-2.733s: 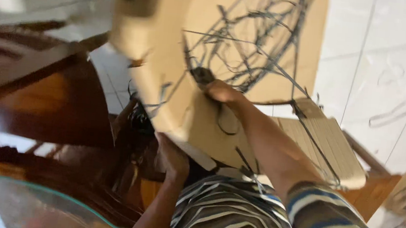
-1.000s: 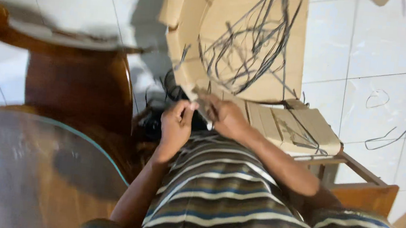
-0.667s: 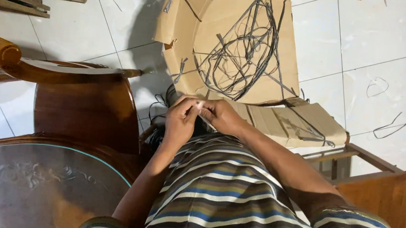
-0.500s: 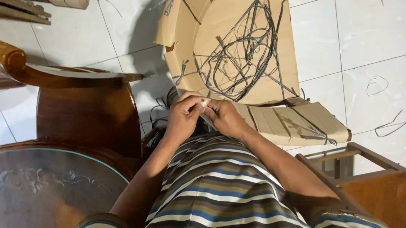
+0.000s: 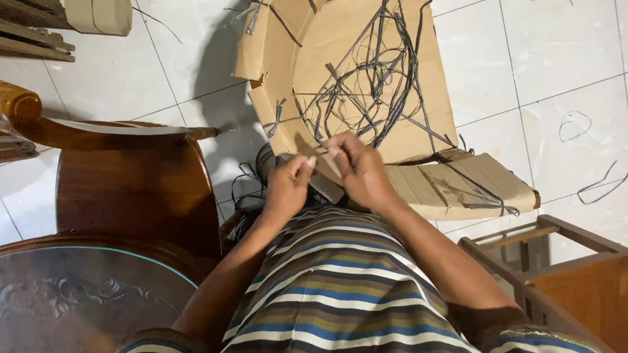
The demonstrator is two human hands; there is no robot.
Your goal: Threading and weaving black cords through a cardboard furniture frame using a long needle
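Over the lap, the left hand (image 5: pixel 288 185) and right hand (image 5: pixel 357 169) pinch closed on a small grey strip (image 5: pixel 326 189) held between them. Just beyond, an open cardboard box (image 5: pixel 443 112) on the tiled floor holds tangled dark strips (image 5: pixel 373 82).

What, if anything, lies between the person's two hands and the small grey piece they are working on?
Nothing visible: the left hand and right hand both touch the small grey piece, above the cardboard box.

Beside the cardboard box (image 5: pixel 355 73), whose top the frame edge cuts off, the left hand (image 5: pixel 288 187) and right hand (image 5: pixel 358 169) hide most of a small grey object (image 5: pixel 326 188), too covered to identify.
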